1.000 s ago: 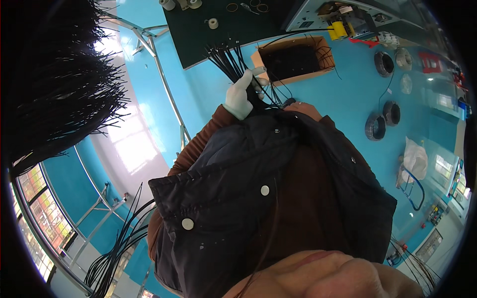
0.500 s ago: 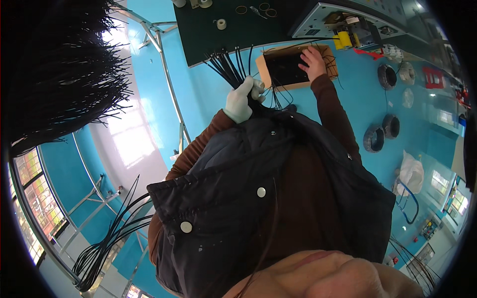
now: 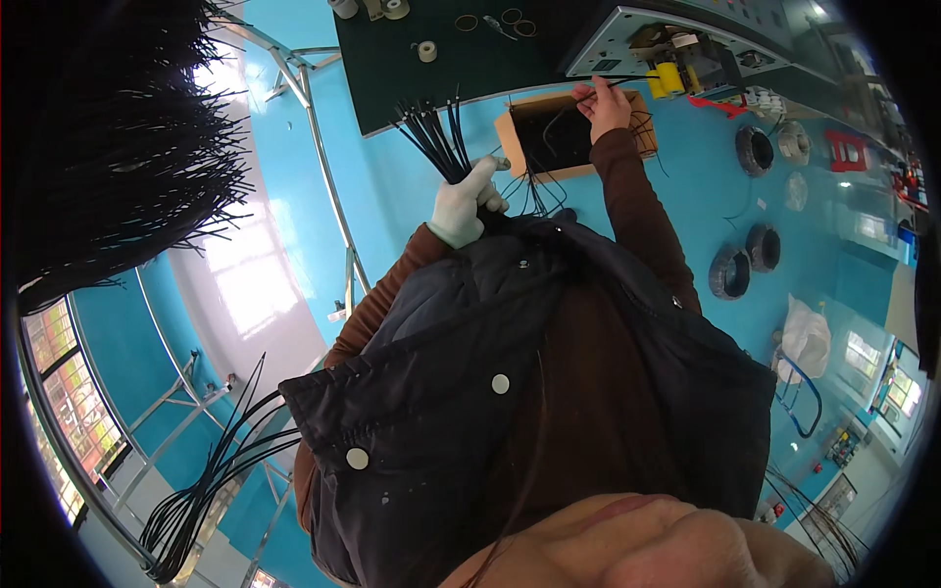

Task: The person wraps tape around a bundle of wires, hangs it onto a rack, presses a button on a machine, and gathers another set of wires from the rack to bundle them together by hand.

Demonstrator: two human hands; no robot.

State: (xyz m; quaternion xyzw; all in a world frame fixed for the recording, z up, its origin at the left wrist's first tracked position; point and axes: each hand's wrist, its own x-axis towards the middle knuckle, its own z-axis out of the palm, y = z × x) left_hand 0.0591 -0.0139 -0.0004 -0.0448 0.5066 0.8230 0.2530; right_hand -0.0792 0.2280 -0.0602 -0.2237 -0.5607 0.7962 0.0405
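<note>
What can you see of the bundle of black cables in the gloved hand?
The bundle of black cables is a fistful of thin, stiff-looking black strands. The left hand, in a white glove, grips it near the lower end; above the fist the free ends fan out up and left, over the blue floor and the edge of a dark mat.

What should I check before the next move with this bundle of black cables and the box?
1. Left hand, gloved, closed around the bundle of black cables: ok.
2. Right hand, bare, pinching a single black cable above the cardboard box: ok.
3. Cable ends in the bundle lying even: not ok, they fan out.
4. Which end of the single cable is held: cannot tell, too thin to follow.
5. Box open and within reach of the right hand: ok.
6. Dark mat beyond the box: holds rolls and rings, not clear.
</note>
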